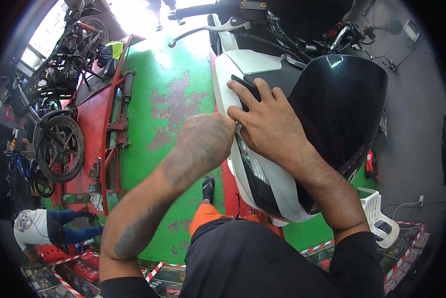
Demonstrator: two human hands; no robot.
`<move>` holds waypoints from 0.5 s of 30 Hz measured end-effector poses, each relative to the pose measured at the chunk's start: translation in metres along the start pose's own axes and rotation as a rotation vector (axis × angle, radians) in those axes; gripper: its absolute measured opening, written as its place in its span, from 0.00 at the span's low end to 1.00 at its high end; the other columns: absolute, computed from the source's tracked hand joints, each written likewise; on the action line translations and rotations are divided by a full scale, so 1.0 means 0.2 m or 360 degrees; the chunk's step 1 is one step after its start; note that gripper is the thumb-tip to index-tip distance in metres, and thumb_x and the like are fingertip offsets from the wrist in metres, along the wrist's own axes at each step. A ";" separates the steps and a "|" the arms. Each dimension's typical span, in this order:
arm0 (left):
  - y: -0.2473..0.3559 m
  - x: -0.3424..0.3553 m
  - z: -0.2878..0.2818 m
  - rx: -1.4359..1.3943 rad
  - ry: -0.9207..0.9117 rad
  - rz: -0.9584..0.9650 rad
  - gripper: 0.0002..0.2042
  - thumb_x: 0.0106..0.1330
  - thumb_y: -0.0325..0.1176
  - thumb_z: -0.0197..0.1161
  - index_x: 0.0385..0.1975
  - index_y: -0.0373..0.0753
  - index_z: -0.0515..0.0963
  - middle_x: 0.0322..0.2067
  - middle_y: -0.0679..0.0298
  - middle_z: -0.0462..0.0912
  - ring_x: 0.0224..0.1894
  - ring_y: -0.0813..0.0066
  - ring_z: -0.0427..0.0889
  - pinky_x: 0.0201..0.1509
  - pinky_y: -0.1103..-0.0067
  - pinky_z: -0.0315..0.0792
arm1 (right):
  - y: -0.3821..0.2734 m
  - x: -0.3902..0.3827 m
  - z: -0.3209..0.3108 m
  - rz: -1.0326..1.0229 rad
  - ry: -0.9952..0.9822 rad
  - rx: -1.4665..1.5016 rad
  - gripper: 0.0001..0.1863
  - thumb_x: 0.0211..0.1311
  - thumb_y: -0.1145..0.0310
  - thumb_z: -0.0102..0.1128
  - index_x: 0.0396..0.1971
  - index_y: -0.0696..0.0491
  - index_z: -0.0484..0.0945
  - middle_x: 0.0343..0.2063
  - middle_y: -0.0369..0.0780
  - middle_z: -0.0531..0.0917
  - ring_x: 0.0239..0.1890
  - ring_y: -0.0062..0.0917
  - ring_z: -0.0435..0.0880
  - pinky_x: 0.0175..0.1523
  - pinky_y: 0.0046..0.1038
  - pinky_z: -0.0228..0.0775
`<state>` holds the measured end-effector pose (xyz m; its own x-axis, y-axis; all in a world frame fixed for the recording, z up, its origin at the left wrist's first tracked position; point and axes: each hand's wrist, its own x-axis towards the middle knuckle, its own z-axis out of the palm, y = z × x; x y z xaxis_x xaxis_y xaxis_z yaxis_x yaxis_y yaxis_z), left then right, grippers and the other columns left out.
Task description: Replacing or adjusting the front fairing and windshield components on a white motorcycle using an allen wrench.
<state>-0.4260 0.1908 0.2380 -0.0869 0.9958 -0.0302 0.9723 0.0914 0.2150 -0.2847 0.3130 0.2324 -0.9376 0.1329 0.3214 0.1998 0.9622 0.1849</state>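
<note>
A white and black motorcycle fairing stands in front of me, with a large dark windscreen on its right part. My right hand lies over the fairing's left side, fingers apart and bent. Its fingertips rest at a black strip set along the white panel. My left hand is closed in a fist against the fairing's outer edge, close to the right thumb. Whatever its fingers hold is hidden behind the knuckles. Below both hands sits a clear headlight lens.
A handlebar with a silver lever extends above the fairing. At left, a partly stripped motorcycle stands on a red lift. A person bends over at lower left. A white plastic chair stands at right.
</note>
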 end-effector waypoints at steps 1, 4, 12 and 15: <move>0.05 -0.03 0.00 0.0102 0.0074 -0.0009 0.10 0.70 0.32 0.61 0.32 0.33 0.84 0.23 0.47 0.86 0.30 0.50 0.90 0.37 0.60 0.84 | 0.00 0.00 0.00 0.0013 0.0000 -0.0010 0.10 0.66 0.63 0.65 0.46 0.45 0.84 0.69 0.40 0.73 0.64 0.41 0.71 0.57 0.40 0.70; 0.14 -0.07 0.05 0.0232 0.0108 -0.0124 0.08 0.69 0.30 0.61 0.33 0.34 0.85 0.24 0.47 0.86 0.31 0.54 0.91 0.38 0.63 0.85 | -0.02 0.00 0.01 0.0016 0.0004 -0.0029 0.12 0.63 0.64 0.67 0.46 0.44 0.83 0.71 0.38 0.71 0.64 0.40 0.70 0.58 0.38 0.69; -0.11 -0.02 0.05 -0.1710 -0.0632 -0.0743 0.17 0.80 0.41 0.52 0.40 0.33 0.82 0.24 0.70 0.77 0.19 0.78 0.74 0.19 0.77 0.68 | -0.01 -0.04 -0.01 -0.0057 0.0027 -0.0086 0.13 0.66 0.61 0.63 0.48 0.47 0.83 0.69 0.41 0.73 0.64 0.43 0.71 0.61 0.41 0.69; -0.17 0.02 0.03 -0.1744 -0.0788 -0.0723 0.16 0.77 0.39 0.53 0.43 0.33 0.83 0.24 0.69 0.78 0.21 0.76 0.77 0.23 0.77 0.71 | -0.05 -0.09 -0.01 0.0002 0.0155 -0.0082 0.18 0.65 0.61 0.63 0.53 0.51 0.82 0.70 0.43 0.73 0.69 0.43 0.70 0.72 0.43 0.63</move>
<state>-0.4584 0.1913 0.2254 -0.0431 0.7846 -0.6185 0.1713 0.6157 0.7691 -0.2696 0.3007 0.2276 -0.9056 0.1078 0.4102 0.2176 0.9482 0.2312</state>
